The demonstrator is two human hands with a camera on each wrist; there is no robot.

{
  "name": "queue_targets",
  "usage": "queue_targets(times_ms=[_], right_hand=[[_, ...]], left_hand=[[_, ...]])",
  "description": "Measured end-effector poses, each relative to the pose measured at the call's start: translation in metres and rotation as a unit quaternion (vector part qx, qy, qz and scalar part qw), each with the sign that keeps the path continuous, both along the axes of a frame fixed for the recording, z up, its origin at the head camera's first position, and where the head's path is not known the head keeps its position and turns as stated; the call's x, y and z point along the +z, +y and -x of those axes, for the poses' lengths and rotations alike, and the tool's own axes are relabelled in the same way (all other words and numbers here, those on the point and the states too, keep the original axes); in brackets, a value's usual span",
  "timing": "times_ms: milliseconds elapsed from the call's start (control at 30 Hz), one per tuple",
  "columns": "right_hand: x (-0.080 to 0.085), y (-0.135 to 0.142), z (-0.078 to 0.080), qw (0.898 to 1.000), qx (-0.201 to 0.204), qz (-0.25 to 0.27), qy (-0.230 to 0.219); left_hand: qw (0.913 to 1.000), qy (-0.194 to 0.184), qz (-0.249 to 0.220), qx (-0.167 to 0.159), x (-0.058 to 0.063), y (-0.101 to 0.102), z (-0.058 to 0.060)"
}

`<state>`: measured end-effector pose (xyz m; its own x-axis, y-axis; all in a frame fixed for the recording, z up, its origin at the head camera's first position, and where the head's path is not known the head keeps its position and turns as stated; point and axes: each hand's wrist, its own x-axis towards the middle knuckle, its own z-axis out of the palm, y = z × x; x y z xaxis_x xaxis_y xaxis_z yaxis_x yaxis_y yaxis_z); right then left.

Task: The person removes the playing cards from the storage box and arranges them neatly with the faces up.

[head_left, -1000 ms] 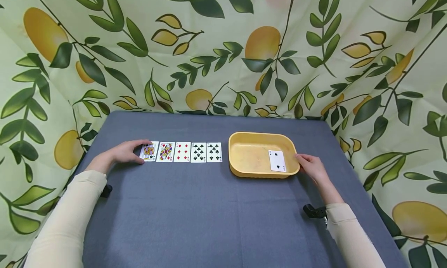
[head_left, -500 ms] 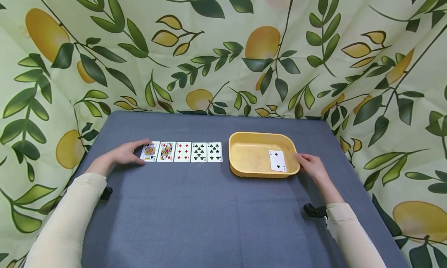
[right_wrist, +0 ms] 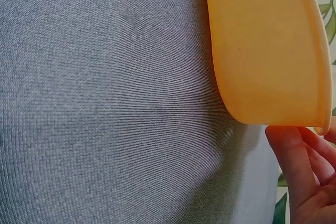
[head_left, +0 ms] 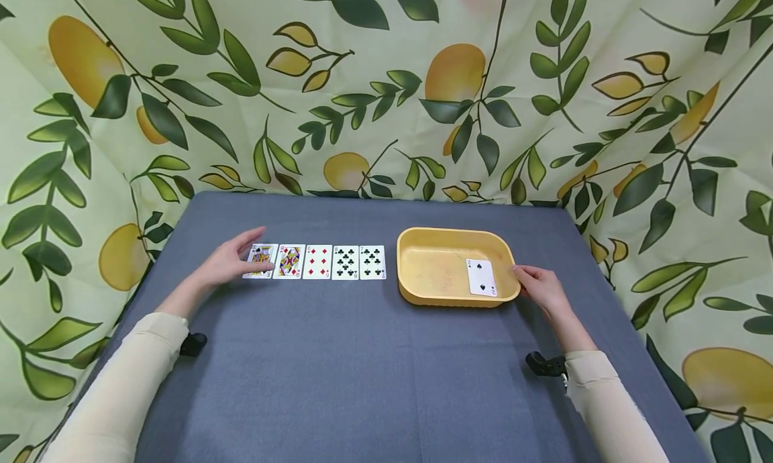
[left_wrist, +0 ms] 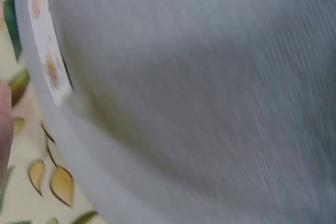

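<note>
Five playing cards would be too exact, so several lie face up in a row: two face cards (head_left: 289, 262), a diamond card (head_left: 317, 262) and two club cards (head_left: 345, 262). Over the leftmost face card (head_left: 262, 253) my left hand (head_left: 225, 263) spreads its thumb and fingers, the thumb crossing the card's lower part in the head view. Blurred cards (left_wrist: 46, 45) edge the left wrist view. My right hand (head_left: 541, 288) pinches the right rim of a yellow plastic tub (head_left: 423, 290); its fingertips (right_wrist: 283, 135) touch the wall. Inside lies a spade card (head_left: 481, 277).
A blue-grey cloth (head_left: 338, 376) covers the table. Behind it and at both sides hangs a curtain (head_left: 362, 47) printed with leaves and fruit. The tub stands right of the card row.
My left hand has lifted its fingers off the leftmost card's top edge and shifted right, thumb now over the card. The right hand and the tub have stayed put.
</note>
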<state>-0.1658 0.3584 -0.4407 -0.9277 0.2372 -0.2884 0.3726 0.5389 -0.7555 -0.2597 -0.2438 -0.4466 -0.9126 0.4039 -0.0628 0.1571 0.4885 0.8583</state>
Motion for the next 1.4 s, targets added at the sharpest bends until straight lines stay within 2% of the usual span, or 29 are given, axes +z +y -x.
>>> queue_targets(times_ms=[100, 233, 400, 567, 733, 933, 1167, 1400], right_hand=[[0.0, 0.0, 0.0, 1.0, 0.0, -0.003, 0.001], [-0.001, 0.0, -0.001, 1.0, 0.001, 0.001, 0.006], [-0.001, -0.001, -0.001, 1.0, -0.01, 0.008, 0.012], [-0.001, 0.0, -0.001, 1.0, 0.001, 0.014, 0.016], [-0.003, 0.0, 0.0, 1.0, 0.002, 0.022, 0.02], [-0.002, -0.001, -0.001, 1.0, -0.006, 0.017, 0.013], [-0.002, 0.0, -0.002, 1.0, -0.007, 0.001, 0.017], [-0.001, -0.001, -0.003, 1.0, -0.002, -0.004, 0.023]], left_hand=[[0.9966, -0.002, -0.081, 0.013, 0.003, 0.016, -0.002], [0.9847, 0.003, -0.173, 0.018, 0.009, 0.043, -0.004], [0.9727, 0.003, -0.231, 0.014, 0.018, 0.074, -0.009], [0.9659, 0.0, -0.259, -0.012, 0.023, 0.103, -0.014], [0.9629, -0.009, -0.266, -0.043, 0.023, 0.132, -0.016], [0.9654, -0.007, -0.252, -0.064, 0.024, 0.168, -0.017], [0.9748, 0.002, -0.203, -0.093, 0.023, 0.222, -0.021], [0.9798, -0.001, -0.15, -0.133, 0.019, 0.276, -0.028]])
